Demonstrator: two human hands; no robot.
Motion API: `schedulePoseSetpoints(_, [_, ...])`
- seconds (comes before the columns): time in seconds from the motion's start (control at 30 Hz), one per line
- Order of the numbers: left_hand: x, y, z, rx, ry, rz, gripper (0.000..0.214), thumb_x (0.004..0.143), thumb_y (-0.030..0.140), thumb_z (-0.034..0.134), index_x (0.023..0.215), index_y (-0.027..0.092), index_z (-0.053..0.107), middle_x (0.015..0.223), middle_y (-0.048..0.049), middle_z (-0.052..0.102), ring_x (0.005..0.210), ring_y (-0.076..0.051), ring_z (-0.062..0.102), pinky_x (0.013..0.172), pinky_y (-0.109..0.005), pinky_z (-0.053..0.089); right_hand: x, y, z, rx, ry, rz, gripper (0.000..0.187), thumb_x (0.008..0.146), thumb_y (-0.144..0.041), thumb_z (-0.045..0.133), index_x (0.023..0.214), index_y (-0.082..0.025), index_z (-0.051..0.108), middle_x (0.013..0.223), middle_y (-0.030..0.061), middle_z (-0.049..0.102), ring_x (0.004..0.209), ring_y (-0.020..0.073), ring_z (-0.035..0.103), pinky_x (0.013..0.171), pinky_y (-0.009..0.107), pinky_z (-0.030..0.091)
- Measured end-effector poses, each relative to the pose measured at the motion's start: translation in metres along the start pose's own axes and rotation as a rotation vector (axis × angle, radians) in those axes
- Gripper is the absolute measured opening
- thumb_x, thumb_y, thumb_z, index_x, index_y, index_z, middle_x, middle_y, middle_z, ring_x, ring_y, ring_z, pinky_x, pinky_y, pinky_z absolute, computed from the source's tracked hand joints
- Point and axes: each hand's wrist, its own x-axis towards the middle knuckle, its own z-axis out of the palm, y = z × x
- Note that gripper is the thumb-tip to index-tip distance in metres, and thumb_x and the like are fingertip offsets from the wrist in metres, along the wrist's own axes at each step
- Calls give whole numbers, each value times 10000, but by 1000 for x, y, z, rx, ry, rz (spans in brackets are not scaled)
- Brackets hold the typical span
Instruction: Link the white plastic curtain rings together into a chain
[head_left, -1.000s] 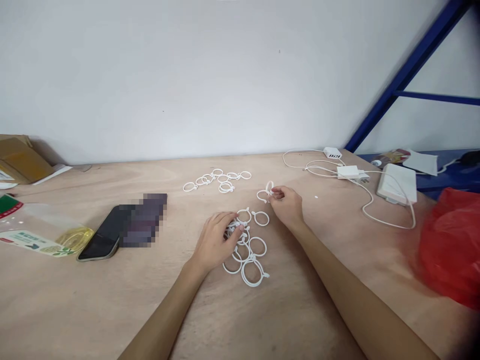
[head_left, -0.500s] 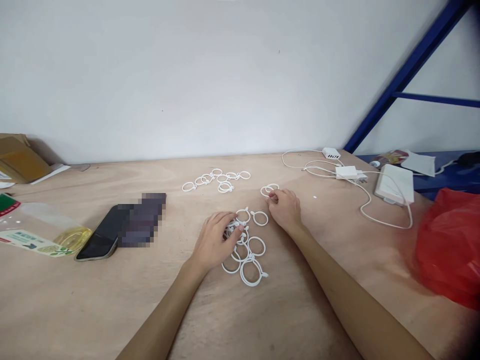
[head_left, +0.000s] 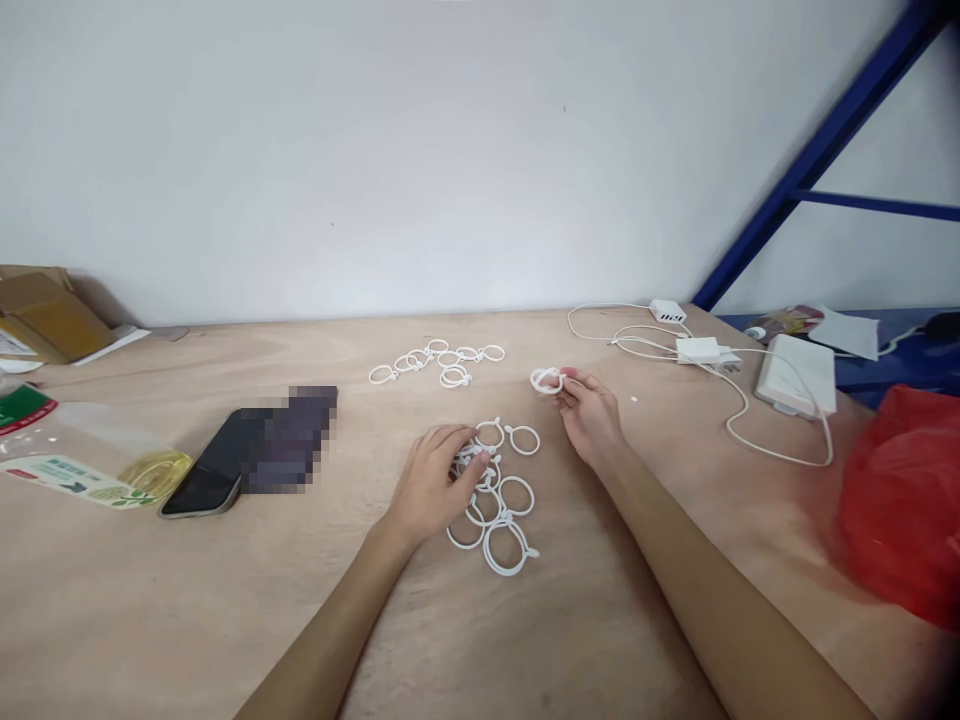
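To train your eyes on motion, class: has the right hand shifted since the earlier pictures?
Yes: the right hand has shifted rightward in view, farther from the pile of white plastic rings on the table.

"What are these?"

"White plastic rings (head_left: 510, 495), thin loops, each with a small knobbed tab."

"How do they lie?"

"Flat, in two loose groups: a far cluster (head_left: 436, 362) of smaller-looking, overlapping rings, and a nearer heap (head_left: 504, 540), tangled at its top beneath the left hand (head_left: 431, 485)."

"Any apart from those?"

"One single ring (head_left: 546, 381), pinched by its edge in the right hand (head_left: 590, 418), held clear of both groups."
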Motion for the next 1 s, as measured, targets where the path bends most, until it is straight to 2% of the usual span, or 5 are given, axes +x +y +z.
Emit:
schedulePoseSetpoints(0.2, [1,-3,-4,-7,132,-87,271,878,347,507,1088,216,616,1145,-64,641,1073,-212,569,963,-389,435,9,-5,-9,170,47,61,172,612,-104,605,775,-158,593,578,-24,576,556,97,548,547,217,446])
schedulePoseSetpoints(0.5, [6,-40,-45,583,408,-378,387,844,396,480,1142,180,597,1224,-147,599,1203,-344,455,997,-571,294,-9,10,0,-548,173,-472,302,717,-312,626,982,-173,584,740,7,658,742,171,622,784,326,450])
schedulePoseSetpoints(0.67, [6,-68,-59,674,475,-488,526,843,465,447,1272,168,517,1315,-201,520,1291,-391,356,1018,-653,198,-12,9,0,-631,198,-438,277,752,-345,578,972,-178,570,723,19,690,771,195,645,813,332,442])
schedulePoseSetpoints(0.8, [6,-83,-62,673,363,-536,609,828,522,458,1333,182,478,1340,-225,497,1349,-451,244,1005,-728,88,-11,9,-1,-633,194,-426,286,740,-336,573,977,-177,571,729,22,691,765,204,645,791,329,449])
schedulePoseSetpoints(1.0, [12,-60,-58,696,460,-402,540,887,447,402,1338,156,458,1391,-216,448,1345,-400,298,1048,-688,100,-10,10,-1,-573,182,-413,290,791,-379,523,991,-173,564,743,36,693,767,205,652,762,322,466])
